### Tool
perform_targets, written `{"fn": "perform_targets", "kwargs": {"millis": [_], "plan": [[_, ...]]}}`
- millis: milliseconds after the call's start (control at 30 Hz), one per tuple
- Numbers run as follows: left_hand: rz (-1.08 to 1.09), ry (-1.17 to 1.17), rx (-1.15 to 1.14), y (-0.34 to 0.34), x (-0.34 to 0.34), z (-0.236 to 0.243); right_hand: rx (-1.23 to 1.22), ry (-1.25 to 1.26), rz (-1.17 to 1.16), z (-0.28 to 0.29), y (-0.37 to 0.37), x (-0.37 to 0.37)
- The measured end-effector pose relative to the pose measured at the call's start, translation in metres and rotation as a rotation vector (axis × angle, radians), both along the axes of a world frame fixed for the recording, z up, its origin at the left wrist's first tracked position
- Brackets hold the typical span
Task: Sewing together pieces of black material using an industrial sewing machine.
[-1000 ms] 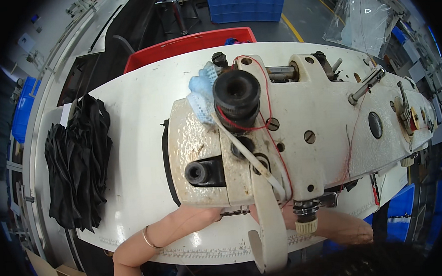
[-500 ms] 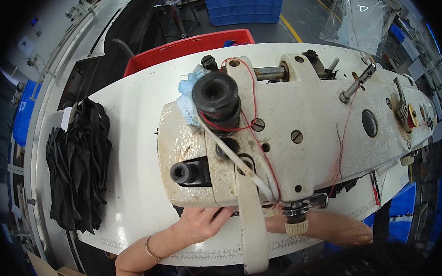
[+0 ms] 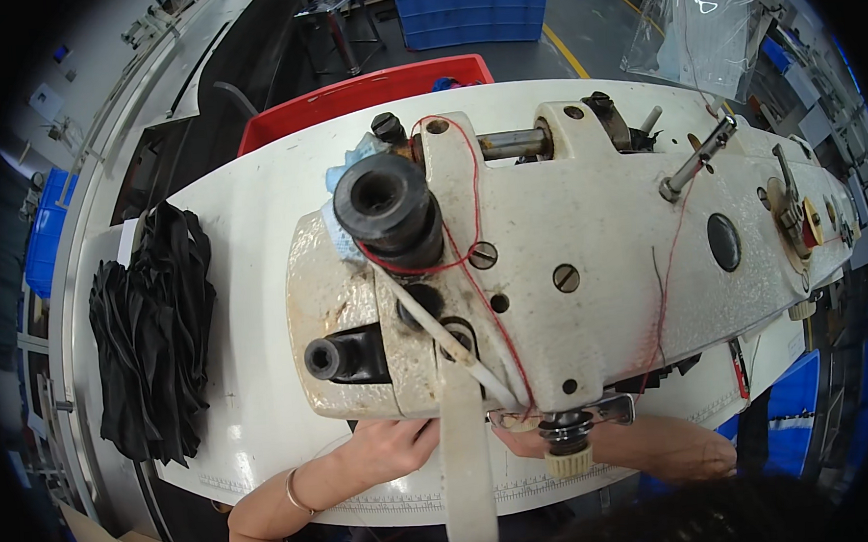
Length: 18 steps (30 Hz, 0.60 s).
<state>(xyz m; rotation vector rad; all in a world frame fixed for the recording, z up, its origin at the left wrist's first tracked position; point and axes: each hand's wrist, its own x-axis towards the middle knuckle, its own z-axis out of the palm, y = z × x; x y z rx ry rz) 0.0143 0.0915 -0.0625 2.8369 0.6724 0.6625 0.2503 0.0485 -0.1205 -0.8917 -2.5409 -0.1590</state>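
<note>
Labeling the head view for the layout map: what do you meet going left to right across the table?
Pile of black fabric → left hand → black spool on the sewing machine → right hand → round black cap → red knob.

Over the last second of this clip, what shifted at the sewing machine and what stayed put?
The left hand slid rightward along the table's near edge until its fingers went in under the sewing machine head. The right hand stays mostly hidden beneath the machine; only its forearm shows. The view itself drifted slightly. The pile of black fabric on the white table and the red bin did not move.
</note>
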Motion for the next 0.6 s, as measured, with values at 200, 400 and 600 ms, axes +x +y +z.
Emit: {"fn": "perform_targets", "kwargs": {"millis": [200, 400, 600], "plan": [[0.017, 0.117, -0.028, 0.000, -0.001, -0.001, -0.017, 0.077, -0.056, 0.003, -0.005, -0.005], [0.075, -0.057, -0.159, 0.001, 0.005, 0.001, -0.224, -0.001, -0.019, 0.037, 0.000, -0.004], [-0.005, -0.018, -0.184, -0.011, 0.003, 0.022, -0.269, 0.115, 0.044, 0.066, -0.008, -0.017]]}}
